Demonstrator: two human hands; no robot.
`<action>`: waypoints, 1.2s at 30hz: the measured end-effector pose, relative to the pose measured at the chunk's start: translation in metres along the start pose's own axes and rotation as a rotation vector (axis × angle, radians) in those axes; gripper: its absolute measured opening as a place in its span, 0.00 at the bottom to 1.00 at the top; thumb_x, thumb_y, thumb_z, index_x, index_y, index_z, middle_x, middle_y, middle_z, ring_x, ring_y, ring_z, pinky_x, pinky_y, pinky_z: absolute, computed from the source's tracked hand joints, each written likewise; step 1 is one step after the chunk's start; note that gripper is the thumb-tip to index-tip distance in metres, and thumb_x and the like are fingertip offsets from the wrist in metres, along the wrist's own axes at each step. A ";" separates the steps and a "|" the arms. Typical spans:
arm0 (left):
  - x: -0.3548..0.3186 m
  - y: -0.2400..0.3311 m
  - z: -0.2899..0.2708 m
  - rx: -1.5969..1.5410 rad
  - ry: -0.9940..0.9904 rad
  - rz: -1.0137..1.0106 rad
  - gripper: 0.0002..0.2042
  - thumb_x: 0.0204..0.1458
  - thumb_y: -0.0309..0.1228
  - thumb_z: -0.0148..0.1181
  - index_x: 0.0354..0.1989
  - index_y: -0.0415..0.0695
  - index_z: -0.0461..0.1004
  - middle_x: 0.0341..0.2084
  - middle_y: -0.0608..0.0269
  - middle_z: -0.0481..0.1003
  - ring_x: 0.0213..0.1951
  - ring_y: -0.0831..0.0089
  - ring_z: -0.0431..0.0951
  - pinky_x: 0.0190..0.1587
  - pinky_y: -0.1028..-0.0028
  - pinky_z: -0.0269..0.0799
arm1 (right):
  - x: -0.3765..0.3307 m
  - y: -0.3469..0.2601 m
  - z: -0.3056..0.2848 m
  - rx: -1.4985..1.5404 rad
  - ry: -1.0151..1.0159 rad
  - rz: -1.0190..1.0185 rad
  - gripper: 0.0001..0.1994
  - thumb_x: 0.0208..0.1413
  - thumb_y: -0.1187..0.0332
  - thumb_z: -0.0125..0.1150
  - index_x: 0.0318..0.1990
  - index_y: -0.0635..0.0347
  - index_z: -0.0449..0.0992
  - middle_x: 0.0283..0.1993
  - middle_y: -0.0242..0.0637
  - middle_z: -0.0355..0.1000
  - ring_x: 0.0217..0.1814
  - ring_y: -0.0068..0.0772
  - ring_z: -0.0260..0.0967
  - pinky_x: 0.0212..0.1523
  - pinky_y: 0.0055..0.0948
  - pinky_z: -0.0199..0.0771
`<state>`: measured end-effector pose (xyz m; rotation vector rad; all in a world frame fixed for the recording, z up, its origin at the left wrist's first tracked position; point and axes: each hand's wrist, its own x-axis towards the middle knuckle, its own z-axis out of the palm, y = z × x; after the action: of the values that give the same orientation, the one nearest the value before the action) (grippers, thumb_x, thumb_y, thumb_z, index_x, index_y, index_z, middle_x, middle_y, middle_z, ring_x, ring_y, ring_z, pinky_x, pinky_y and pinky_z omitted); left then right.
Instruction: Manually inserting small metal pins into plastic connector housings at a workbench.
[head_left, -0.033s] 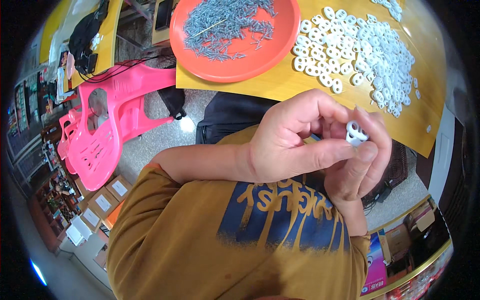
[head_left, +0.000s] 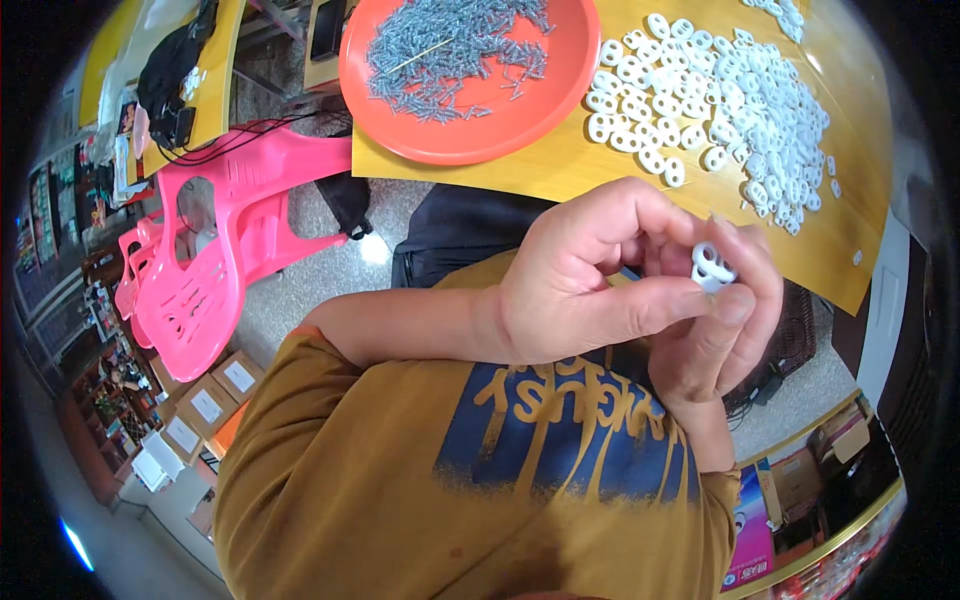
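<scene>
My left hand (head_left: 590,275) and my right hand (head_left: 735,310) meet in front of my chest, above the table's near edge. Pinched between their thumbs and fingers is a small white plastic two-hole piece (head_left: 709,262). A white part shows under its ring-like top, but fingers cover much of it. On the yellow table (head_left: 560,172) beyond lie many loose white two-hole pieces (head_left: 665,103), spread to the right. Left of them stands a round orange-red tray (head_left: 455,148), heaped with thin grey metal pieces (head_left: 440,65) that look like small springs or screws.
A pink plastic chair (head_left: 215,280) stands on the left, with black cables (head_left: 235,140) running over it. Cardboard boxes (head_left: 215,400) are stacked at the lower left. Another yellow table (head_left: 215,100) holds dark items at the upper left. A shelf with boxes (head_left: 800,480) is at the lower right.
</scene>
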<state>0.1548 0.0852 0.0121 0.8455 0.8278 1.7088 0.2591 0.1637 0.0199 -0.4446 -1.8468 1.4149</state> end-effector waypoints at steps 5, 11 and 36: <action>0.006 0.007 -0.003 0.213 -0.016 -0.018 0.18 0.48 0.25 0.55 0.47 0.38 0.60 0.31 0.64 0.66 0.30 0.80 0.66 0.33 0.82 0.61 | -0.001 -0.001 0.000 0.077 -0.002 -0.027 0.16 0.59 0.63 0.37 0.44 0.68 0.63 0.32 0.39 0.62 0.28 0.23 0.57 0.28 0.22 0.59; 0.005 0.007 0.006 0.359 0.149 0.079 0.13 0.44 0.28 0.60 0.38 0.38 0.69 0.21 0.67 0.66 0.23 0.82 0.66 0.25 0.82 0.62 | 0.000 -0.004 0.004 0.082 0.011 -0.032 0.15 0.59 0.63 0.36 0.44 0.66 0.61 0.35 0.41 0.63 0.29 0.24 0.58 0.30 0.23 0.60; 0.004 -0.008 0.003 0.300 0.049 0.114 0.16 0.51 0.28 0.52 0.47 0.38 0.61 0.25 0.68 0.63 0.26 0.83 0.66 0.28 0.83 0.61 | -0.003 -0.001 0.005 0.138 0.054 0.094 0.14 0.59 0.58 0.35 0.39 0.60 0.61 0.29 0.34 0.57 0.31 0.25 0.54 0.32 0.23 0.55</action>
<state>0.1600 0.0915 0.0072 1.0728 1.1068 1.7348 0.2576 0.1582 0.0198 -0.5004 -1.6925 1.5664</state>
